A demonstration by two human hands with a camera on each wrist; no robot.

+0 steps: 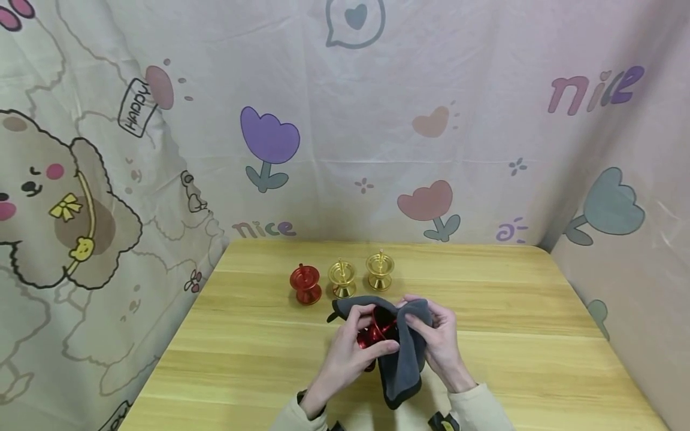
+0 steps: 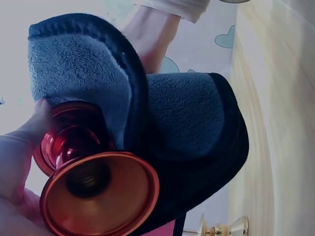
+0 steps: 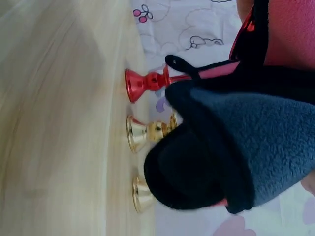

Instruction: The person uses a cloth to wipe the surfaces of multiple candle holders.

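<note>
A shiny red candle holder is held in my left hand, thumb on one side and fingers on the other. Its flared, hollow base faces the camera in the left wrist view. Around it drapes a grey cloth with a black border. My right hand pinches this cloth against the holder's right side. In the right wrist view the cloth covers most of the holder and shows a pink face. Some of the right fingers are hidden behind the cloth.
Behind the hands, on the wooden table, stand another red candle holder and two gold ones in a row, all upright. A printed curtain hangs behind the table and along its sides.
</note>
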